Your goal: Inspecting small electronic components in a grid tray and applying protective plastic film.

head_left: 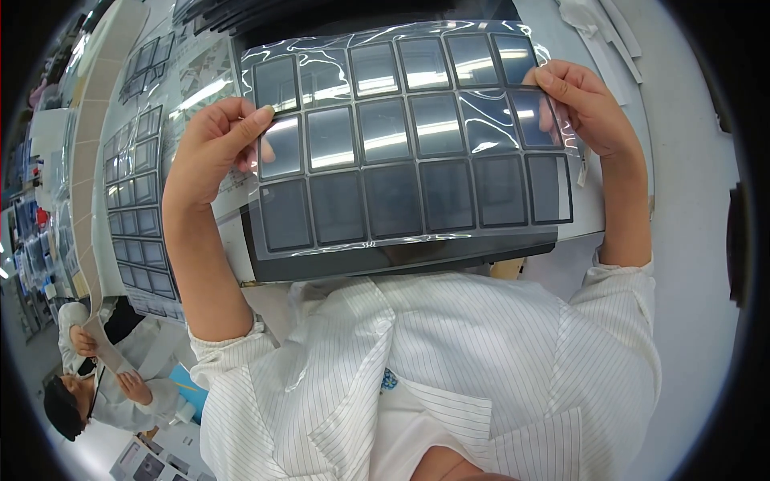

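Though clear-edged, a dark-gridded sheet [412, 136]

1. Support: pale table [590, 213], bare surface visible at right.
2. Centre, near edge: dark flat board [345, 267], middle portion hidden from view; contact with the table not distinguishable.
3. Left: sheet of dark-framed panes [138, 224], laid flat, panes arranged in rows, glossy under reflected light.
4. Far left: smaller framed sheet [149, 67], also flat, set apart beyond the larger one.
5. Far side: dark strips [220, 11], bunched together; exact form unclear.
6. Far right: white strips [619, 38], lying close together.
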